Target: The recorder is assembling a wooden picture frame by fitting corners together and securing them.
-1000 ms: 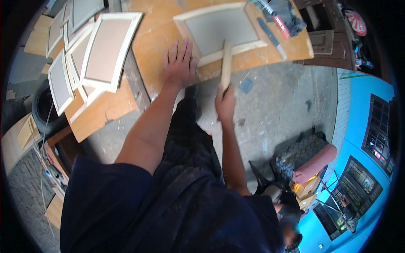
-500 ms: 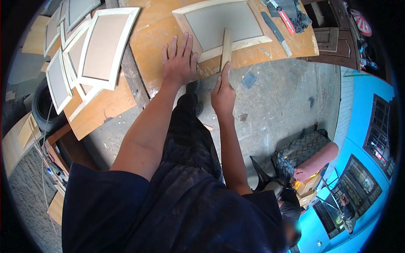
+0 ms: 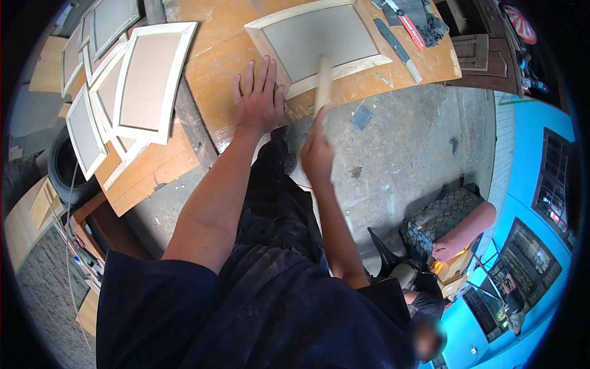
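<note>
A pale wooden frame with a grey panel point(image 3: 319, 38) lies on the orange-brown workbench point(image 3: 215, 74). My left hand point(image 3: 257, 101) is spread flat on the bench, its thumb at the frame's near left corner. In my right hand point(image 3: 317, 154) is a flat wooden stick point(image 3: 322, 86), gripped at its near end and blurred by motion. The stick's far end hangs over the panel; whether it touches the frame cannot be made out.
Right of the frame lie a dark-handled blade point(image 3: 396, 49), a red utility knife point(image 3: 410, 29) and a black cloth point(image 3: 433, 27). Several framed panels point(image 3: 150, 80) overlap at the left. A tyre point(image 3: 61, 163) stands beyond them. Another person point(image 3: 427, 304) is at the lower right.
My right hand has drawn the stick toward me and slightly left, so less of it overlaps the panel. My left hand stays at the frame's corner. The view has shifted a little.
</note>
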Demonstrator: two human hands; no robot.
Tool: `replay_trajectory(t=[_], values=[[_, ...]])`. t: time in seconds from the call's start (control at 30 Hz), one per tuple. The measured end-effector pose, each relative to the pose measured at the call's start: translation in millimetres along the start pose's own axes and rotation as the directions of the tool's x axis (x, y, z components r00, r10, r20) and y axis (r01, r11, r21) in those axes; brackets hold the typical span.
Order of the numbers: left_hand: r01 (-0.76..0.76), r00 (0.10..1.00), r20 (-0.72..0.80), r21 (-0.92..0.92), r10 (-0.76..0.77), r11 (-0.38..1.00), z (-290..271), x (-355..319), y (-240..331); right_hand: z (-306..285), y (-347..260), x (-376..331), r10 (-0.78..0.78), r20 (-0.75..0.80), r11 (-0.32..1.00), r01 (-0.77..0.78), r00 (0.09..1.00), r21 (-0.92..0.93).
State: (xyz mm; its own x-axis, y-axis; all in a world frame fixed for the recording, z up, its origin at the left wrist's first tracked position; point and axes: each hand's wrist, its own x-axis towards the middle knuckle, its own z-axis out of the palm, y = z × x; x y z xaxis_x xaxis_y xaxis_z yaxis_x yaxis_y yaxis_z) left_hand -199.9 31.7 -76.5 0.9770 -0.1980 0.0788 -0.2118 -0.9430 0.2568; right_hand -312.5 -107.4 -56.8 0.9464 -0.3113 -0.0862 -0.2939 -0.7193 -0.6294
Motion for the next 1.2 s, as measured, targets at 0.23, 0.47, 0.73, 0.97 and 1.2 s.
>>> replay_trajectory(t=[0.23, 0.47, 0.73, 0.97, 1.2], values=[[-0.02, 1.0, -0.014, 0.009, 0.02, 1.0, -2, 5, 0, -2, 3, -5, -0.128, 0.085, 0.992, 0.126, 0.988, 0.02], [-0.024, 0.999, -0.028, 0.03, 0.025, 0.999, -1, 4, 0, 23, 11, -19, -0.212, -0.084, 0.976, 0.215, 0.974, 0.023], [-0.017, 1.0, -0.017, 0.031, 0.018, 0.999, -4, 2, 5, 4, 8, 22, -0.047, 0.028, 0.999, 0.046, 0.999, 0.007], [0.004, 1.0, -0.007, 0.033, -0.003, 0.999, -7, -3, 2, 19, 6, -41, -0.226, -0.042, 0.972, 0.228, 0.973, 0.062], [-0.013, 1.0, -0.009, 0.011, 0.013, 1.0, -6, 4, 7, -2, 10, 39, -0.044, -0.031, 0.998, 0.045, 0.999, 0.037]])
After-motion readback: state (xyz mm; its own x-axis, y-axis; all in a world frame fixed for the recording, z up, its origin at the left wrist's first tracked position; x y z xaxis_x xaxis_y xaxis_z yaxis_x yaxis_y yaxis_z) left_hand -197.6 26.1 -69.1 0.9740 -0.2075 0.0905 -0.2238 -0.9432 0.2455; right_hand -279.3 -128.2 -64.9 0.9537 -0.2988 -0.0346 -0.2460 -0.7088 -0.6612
